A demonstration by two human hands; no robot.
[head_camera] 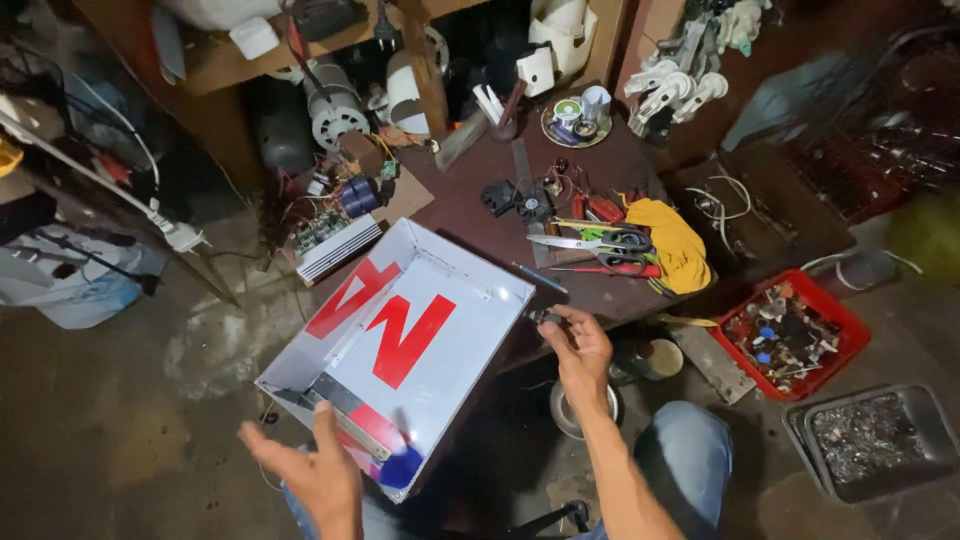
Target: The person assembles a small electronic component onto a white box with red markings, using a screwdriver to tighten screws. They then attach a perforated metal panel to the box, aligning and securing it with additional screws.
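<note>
A white metal casing [470, 300] with large red letter shapes on it lies tilted, resting between the brown workbench [470, 205] and my lap. My left hand [305, 470] is spread open at the casing's near corner, palm up, holding nothing. My right hand [575, 345] hovers just right of the casing's far corner, fingers closed on a small dark part [545, 317]. A thin dark screwdriver [538, 277] lies on the bench next to that corner.
Scissors [590, 242], red-handled tools [615, 270] and a yellow cloth [675, 240] lie on the bench. A red tray [835, 320] of small parts and a grey metal tray [930, 410] sit on the floor at right. A circuit board with heatsink [335, 245] is at the bench's left end.
</note>
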